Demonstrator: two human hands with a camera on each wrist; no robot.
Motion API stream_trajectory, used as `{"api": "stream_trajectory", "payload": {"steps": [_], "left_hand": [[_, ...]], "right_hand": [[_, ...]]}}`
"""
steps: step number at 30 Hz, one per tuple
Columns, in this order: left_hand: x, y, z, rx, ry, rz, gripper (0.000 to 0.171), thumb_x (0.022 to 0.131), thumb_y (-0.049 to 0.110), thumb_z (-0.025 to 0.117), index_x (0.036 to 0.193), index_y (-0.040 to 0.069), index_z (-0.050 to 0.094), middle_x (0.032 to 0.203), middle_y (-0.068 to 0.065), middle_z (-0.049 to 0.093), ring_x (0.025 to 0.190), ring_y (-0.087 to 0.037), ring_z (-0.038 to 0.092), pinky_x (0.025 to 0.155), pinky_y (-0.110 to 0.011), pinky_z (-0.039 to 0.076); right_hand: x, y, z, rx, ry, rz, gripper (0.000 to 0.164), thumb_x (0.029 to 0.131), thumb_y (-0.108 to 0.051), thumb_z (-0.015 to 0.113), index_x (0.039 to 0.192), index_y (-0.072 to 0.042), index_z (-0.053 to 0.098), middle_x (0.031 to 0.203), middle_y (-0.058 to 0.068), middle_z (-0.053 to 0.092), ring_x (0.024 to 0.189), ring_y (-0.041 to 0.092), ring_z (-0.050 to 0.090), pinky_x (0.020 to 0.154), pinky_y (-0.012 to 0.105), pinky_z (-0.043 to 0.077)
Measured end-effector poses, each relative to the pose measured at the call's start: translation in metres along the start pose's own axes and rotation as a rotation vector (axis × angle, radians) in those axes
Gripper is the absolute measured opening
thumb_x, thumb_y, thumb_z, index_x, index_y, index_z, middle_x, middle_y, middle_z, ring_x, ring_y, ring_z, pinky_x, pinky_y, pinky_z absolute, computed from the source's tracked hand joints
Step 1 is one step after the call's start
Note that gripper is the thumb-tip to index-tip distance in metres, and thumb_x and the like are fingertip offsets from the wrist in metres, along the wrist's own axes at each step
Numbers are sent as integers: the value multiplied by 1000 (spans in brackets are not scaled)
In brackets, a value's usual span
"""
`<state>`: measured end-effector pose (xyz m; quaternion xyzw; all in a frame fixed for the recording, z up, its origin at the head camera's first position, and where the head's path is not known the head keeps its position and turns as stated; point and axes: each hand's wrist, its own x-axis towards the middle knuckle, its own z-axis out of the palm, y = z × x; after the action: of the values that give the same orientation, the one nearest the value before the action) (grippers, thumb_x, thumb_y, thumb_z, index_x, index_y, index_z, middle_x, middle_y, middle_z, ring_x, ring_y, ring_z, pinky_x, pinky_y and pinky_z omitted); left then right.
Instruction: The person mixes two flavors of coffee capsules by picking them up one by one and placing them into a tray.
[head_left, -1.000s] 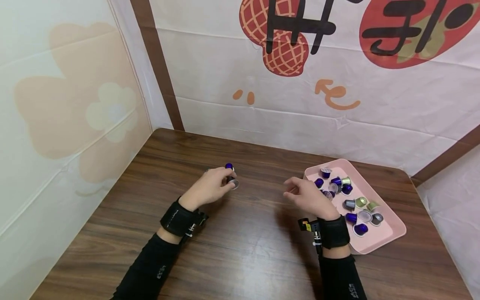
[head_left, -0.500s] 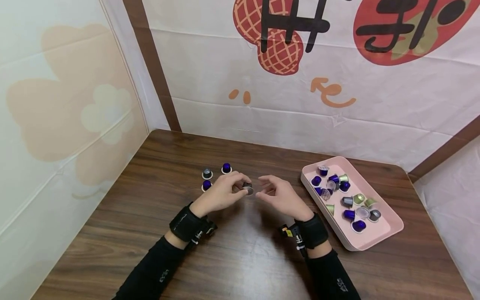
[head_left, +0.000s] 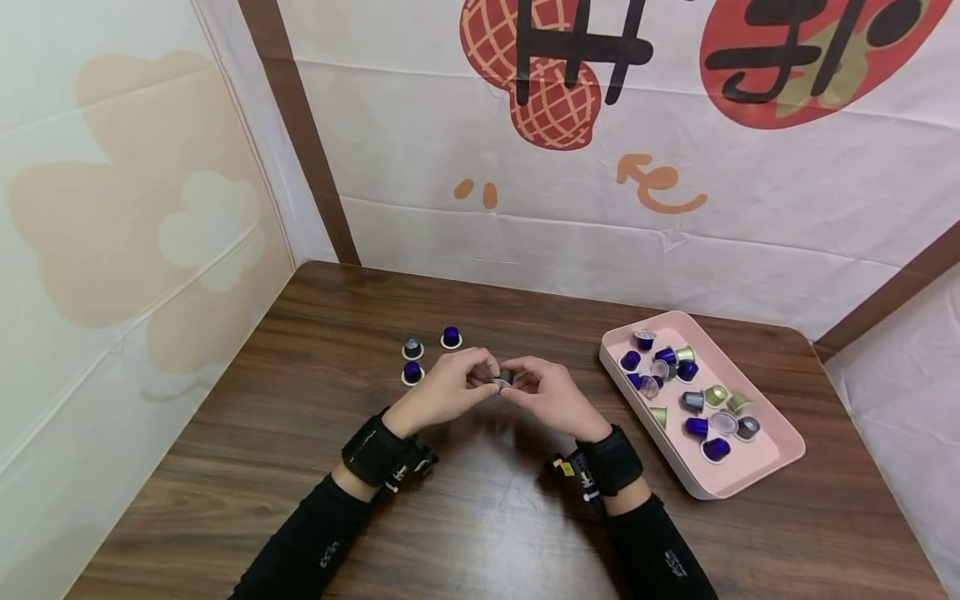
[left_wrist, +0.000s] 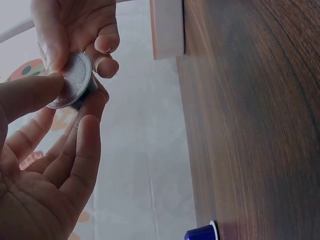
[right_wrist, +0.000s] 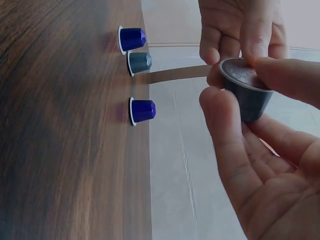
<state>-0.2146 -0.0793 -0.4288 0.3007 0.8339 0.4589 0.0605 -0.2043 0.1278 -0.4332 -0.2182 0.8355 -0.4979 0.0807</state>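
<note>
A dark grey coffee capsule (head_left: 505,379) is held up between my two hands above the table. Its foil lid (left_wrist: 75,82) faces the wrists, and the tapered cup (right_wrist: 251,106) points away. My left hand (head_left: 447,387) pinches it from the left, thumb on the lid and fingers beneath. From the right, my right hand (head_left: 557,398) pinches the same capsule, its thumb also on the lid. Beyond the left hand, two blue capsules (head_left: 412,372) (head_left: 451,336) and a grey capsule (head_left: 412,347) stand lid-down on the table.
A pink tray (head_left: 780,446) on the right of the brown wooden table (head_left: 315,492) holds several blue, green, grey and silver capsules. Printed white cloth (head_left: 420,225) hangs behind the table and along its left side.
My left hand has carried the grey capsule rightward, away from the standing capsules. My right hand has moved left from beside the tray and taken hold of that capsule too.
</note>
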Motion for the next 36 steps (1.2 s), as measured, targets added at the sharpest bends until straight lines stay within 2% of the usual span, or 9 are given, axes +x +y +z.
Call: {"api": "stream_trajectory", "payload": {"steps": [5, 11, 16, 21, 26, 31, 36], "left_hand": [[-3, -1, -8, 52, -44, -13, 8, 92, 14, 64, 99, 12, 61, 98, 3, 61, 89, -10, 61, 77, -28, 51], [-12, 1, -32, 196, -131, -71, 18, 97, 21, 56, 109, 9, 63, 107, -1, 62, 99, -17, 60, 84, -36, 49], [-22, 8, -51, 249, -131, -107, 21, 98, 24, 53, 110, 10, 63, 112, -5, 60, 103, -20, 58, 85, -39, 48], [-26, 12, -63, 260, -122, -92, 20, 98, 24, 52, 110, 11, 63, 108, -3, 62, 101, -20, 59, 85, -39, 48], [-28, 13, -67, 286, -146, -113, 21, 99, 25, 52, 109, 12, 64, 105, -1, 62, 99, -20, 57, 83, -39, 47], [-31, 16, -69, 289, -155, -124, 21, 99, 24, 51, 110, 11, 64, 103, 0, 61, 98, -20, 56, 82, -39, 47], [-31, 18, -72, 275, -157, -113, 21, 99, 24, 51, 109, 12, 64, 102, 1, 62, 98, -18, 57, 82, -39, 47]], "right_hand": [[-1, -4, -4, -54, 16, 2, 28, 89, -16, 67, 115, -7, 63, 97, 2, 64, 85, 13, 62, 73, 31, 51], [-9, -12, -21, -137, 110, 10, 21, 88, -14, 65, 108, -10, 63, 96, 1, 63, 85, 14, 62, 74, 31, 51], [-21, -20, -43, -204, 185, 20, 27, 88, -10, 64, 115, -6, 62, 99, 5, 64, 85, 16, 63, 74, 32, 51], [-36, -32, -68, -377, 198, 22, 28, 89, -12, 64, 116, -4, 63, 96, 7, 65, 81, 16, 62, 69, 33, 50], [-51, -32, -92, -547, 228, 28, 18, 85, -10, 61, 102, -6, 66, 79, 0, 61, 68, 12, 55, 60, 29, 45], [-62, -24, -114, -667, 216, 100, 5, 83, -9, 56, 80, -7, 59, 60, -3, 40, 55, 14, 40, 51, 28, 33], [-70, -12, -140, -774, 123, 169, 26, 85, -11, 56, 63, -11, 43, 56, -6, 27, 47, 10, 31, 48, 28, 27]]}}
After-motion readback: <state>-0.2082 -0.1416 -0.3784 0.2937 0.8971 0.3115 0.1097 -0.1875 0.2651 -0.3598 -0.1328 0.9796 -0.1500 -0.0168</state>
